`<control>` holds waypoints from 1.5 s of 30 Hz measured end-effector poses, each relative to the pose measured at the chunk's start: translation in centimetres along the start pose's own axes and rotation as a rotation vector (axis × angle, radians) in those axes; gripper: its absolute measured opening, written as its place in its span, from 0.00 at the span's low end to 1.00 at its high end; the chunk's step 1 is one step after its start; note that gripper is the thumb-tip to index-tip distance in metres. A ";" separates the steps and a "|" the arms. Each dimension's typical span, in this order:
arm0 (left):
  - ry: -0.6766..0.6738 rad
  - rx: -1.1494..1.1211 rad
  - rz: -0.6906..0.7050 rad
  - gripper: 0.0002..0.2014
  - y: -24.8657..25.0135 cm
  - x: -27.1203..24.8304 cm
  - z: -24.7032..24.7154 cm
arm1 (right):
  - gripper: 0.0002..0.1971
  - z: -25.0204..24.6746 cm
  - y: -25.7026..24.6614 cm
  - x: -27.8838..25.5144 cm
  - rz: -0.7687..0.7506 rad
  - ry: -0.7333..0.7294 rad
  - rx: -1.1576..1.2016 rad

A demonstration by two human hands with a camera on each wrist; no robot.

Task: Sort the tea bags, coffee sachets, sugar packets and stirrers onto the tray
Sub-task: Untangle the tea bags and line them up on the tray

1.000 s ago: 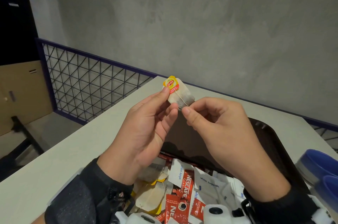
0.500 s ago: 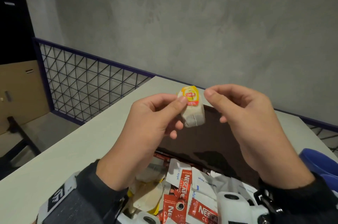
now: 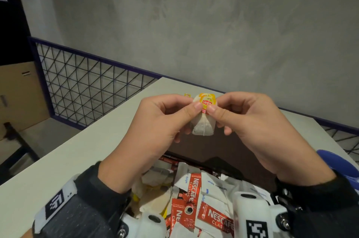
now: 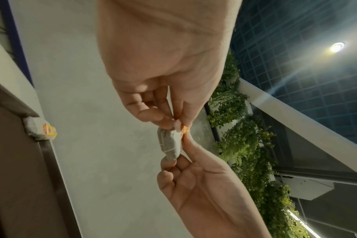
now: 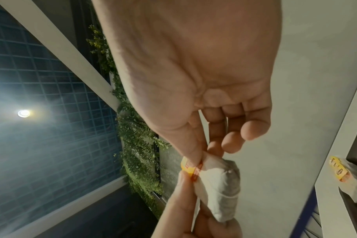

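Both hands, left hand (image 3: 155,131) and right hand (image 3: 258,133), grip pinching one tea bag (image 3: 203,123) above tray (image 3: 240,152); one tea bag placed (image 4: 40,130), mixed pile (image 3: 198,195) still unsorted.

The person is wearing dark long sleeves reaching both wrists. The left hand (image 3: 155,133) and right hand (image 3: 258,131) are bare. Each wrist is carrying a white camera housing on a dark strap, bearing black-and-white square markers, with silver screws showing on the mounts.
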State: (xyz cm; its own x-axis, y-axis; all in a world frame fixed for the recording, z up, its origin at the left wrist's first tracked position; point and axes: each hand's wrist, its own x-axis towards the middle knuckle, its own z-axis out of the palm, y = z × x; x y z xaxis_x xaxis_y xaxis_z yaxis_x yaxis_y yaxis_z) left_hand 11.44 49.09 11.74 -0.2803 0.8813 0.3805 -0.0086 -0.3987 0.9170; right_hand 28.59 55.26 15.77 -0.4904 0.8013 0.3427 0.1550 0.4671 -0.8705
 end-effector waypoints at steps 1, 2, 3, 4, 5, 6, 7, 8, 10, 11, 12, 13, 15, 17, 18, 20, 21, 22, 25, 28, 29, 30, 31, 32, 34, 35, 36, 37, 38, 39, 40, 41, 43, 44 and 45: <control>-0.006 0.012 0.002 0.05 0.3 0.2 -0.2 | 0.08 0.0 0.1 -0.1 -0.004 0.009 0.007; -0.004 0.009 -0.003 0.05 0.7 0.5 -0.5 | 0.09 0.0 0.2 0.0 -0.002 0.025 0.027; 0.013 -0.010 -0.016 0.05 1.0 0.8 -1.2 | 0.09 0.0 0.4 0.1 0.011 0.045 0.061; 0.037 -0.038 -0.032 0.06 1.5 1.1 -2.1 | 0.09 0.1 0.6 0.5 0.034 0.071 0.099; 0.064 -0.066 -0.045 0.07 1.9 1.5 -3.2 | 0.08 0.1 0.7 1.2 0.071 0.096 0.131; 0.092 -0.088 -0.052 0.08 2.2 1.9 -4.6 | 0.06 0.3 1.0 2.1 0.119 0.107 0.146; 0.119 -0.100 -0.057 0.08 2.4 2.3 -6.0 | 0.04 0.5 1.3 3.2 0.169 0.100 0.150; 0.151 -0.107 -0.064 0.08 2.4 2.6 -7.3 | 0.03 0.8 1.8 4.3 0.210 0.081 0.135; 0.216 -0.133 -0.080 0.08 2.1 3.1 -9.5 | 0.02 1.9 3.1 6.4 0.259 0.038 0.072; 0.244 -0.157 -0.094 0.08 1.7 3.3 -10.3 | 0.02 2.5 3.9 7.3 0.271 0.025 0.030; 0.268 -0.183 -0.117 0.08 1.4 3.4 -10.8 | 0.03 3.1 4.7 8.3 0.283 0.016 -0.014; 0.283 -0.204 -0.146 0.08 1.0 3.5 -11.2 | 0.03 3.5 5.4 9.4 0.294 0.008 -0.051; 0.284 -0.235 -0.203 0.08 0.4 3.6 -11.1 | 0.06 4.0 6.7 11.5 0.331 -0.002 -0.090; 0.244 -0.246 -0.227 0.09 -0.1 3.5 -10.8 | 0.07 4.5 7.8 13.7 0.398 0.004 -0.088; 0.215 -0.243 -0.230 0.09 -0.3 3.4 -10.5 | 0.08 4.6 8.5 14.7 0.440 0.012 -0.077; 0.172 -0.236 -0.240 0.09 -0.6 3.3 -10.2 | 0.10 4.9 10.0 16.3 0.519 0.005 -0.049; 0.165 -0.235 -0.250 0.09 -0.8 3.4 -10.2 | 0.10 5.1 10.9 16.9 0.556 -0.014 -0.044; 0.168 -0.239 -0.260 0.10 -1.0 3.6 -10.2 | 0.10 5.4 11.7 17.4 0.593 -0.037 -0.043; 0.218 -0.272 -0.289 0.09 -1.5 4.0 -10.6 | 0.10 6.1 13.5 18.1 0.686 -0.057 -0.059; 0.280 -0.344 -0.309 0.09 -2.1 4.7 -11.4 | 0.09 6.6 14.6 19.0 0.717 -0.013 -0.041; 0.297 -0.372 -0.318 0.10 -2.3 4.9 -11.6 | 0.08 6.7 14.7 19.3 0.721 0.000 -0.034; 0.310 -0.398 -0.328 0.10 -2.4 5.1 -11.8 | 0.08 6.9 14.8 19.5 0.724 0.018 -0.029; 0.321 -0.420 -0.337 0.10 -2.5 5.2 -12.0 | 0.07 7.0 14.9 19.7 0.725 0.041 -0.024; 0.329 -0.441 -0.346 0.10 -2.6 5.3 -12.2 | 0.06 7.2 15.0 19.8 0.725 0.065 -0.021; 0.338 -0.472 -0.355 0.10 -2.7 5.4 -12.3 | 0.14 7.4 15.3 20.1 0.719 0.101 -0.032; 0.338 -0.480 -0.357 0.11 -2.7 5.5 -12.3 | 0.18 7.4 15.4 20.2 0.712 0.113 -0.041; 0.335 -0.483 -0.358 0.11 -2.7 5.5 -12.2 | 0.22 7.4 15.5 20.2 0.703 0.118 -0.052; 0.331 -0.481 -0.358 0.11 -2.7 5.5 -12.1 | 0.23 7.4 15.5 20.3 0.693 0.118 -0.064; 0.328 -0.479 -0.356 0.10 -2.7 5.5 -12.0 | 0.23 7.4 15.6 20.4 0.687 0.112 -0.081; 0.325 -0.477 -0.353 0.10 -2.7 5.4 -12.0 | 0.22 7.6 15.6 20.4 0.689 0.103 -0.099; 0.323 -0.476 -0.349 0.10 -2.8 5.4 -12.0 | 0.21 7.7 15.5 20.5 0.694 0.092 -0.113; 0.321 -0.474 -0.347 0.10 -2.8 5.3 -12.0 | 0.21 7.8 15.5 20.5 0.699 0.086 -0.123; 0.318 -0.475 -0.344 0.10 -2.8 5.3 -12.0 | 0.20 7.7 15.3 20.7 0.713 0.083 -0.130; 0.318 -0.479 -0.342 0.10 -2.8 5.3 -12.0 | 0.20 7.6 15.3 21.0 0.723 0.088 -0.129; 0.320 -0.483 -0.341 0.10 -2.8 5.4 -12.1 | 0.20 7.4 15.2 21.2 0.730 0.100 -0.127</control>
State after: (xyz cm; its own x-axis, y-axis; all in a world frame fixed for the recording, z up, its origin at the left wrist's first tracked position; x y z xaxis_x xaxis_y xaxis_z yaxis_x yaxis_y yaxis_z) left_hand -1.64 51.85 9.79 -0.4556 0.8891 -0.0434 -0.5549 -0.2456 0.7949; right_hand 14.21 76.60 7.17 -0.1460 0.9515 -0.2708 0.5119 -0.1616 -0.8437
